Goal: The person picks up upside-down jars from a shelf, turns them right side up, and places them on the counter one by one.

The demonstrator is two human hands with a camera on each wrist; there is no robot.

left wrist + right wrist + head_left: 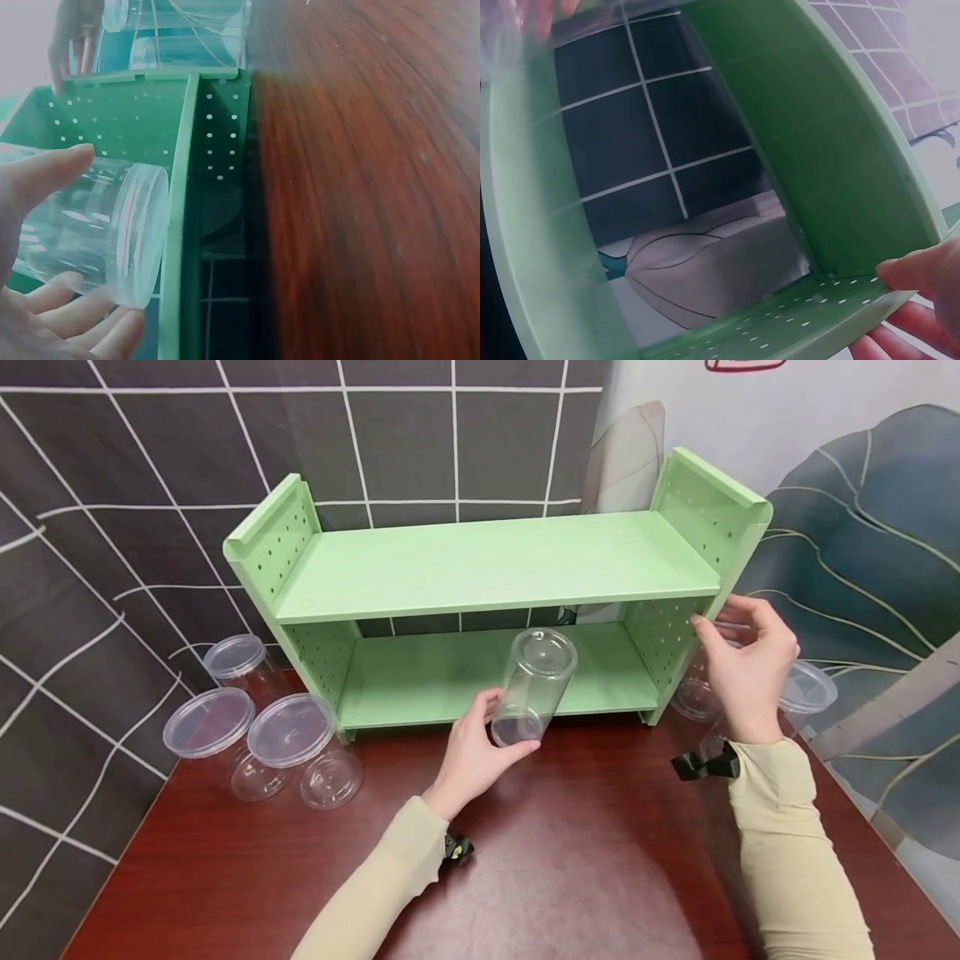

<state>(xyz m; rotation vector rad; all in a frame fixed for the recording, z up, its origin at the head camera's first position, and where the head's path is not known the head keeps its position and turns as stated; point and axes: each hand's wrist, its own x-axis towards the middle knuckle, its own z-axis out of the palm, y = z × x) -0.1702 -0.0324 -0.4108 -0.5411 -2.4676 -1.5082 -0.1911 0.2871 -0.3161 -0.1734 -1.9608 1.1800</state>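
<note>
My left hand (474, 752) grips a clear plastic jar (542, 681), thumb on one side and fingers round the other. The jar tilts in front of the lower board of a light green two-tier shelf (487, 568), overlapping that board in the head view. Up close in the left wrist view, the jar's ridged end (142, 232) is near a green shelf edge. My right hand (750, 664) pinches the shelf's right side panel (840, 304), with the thumb on the inner face and the fingers outside.
Several clear jars with pale lids (292, 731) stand left of the shelf on the dark red wooden table (570, 860). More clear jars (806, 687) are at the right, partly behind my right hand. Behind the shelf hangs a dark grid-patterned cloth (405, 443).
</note>
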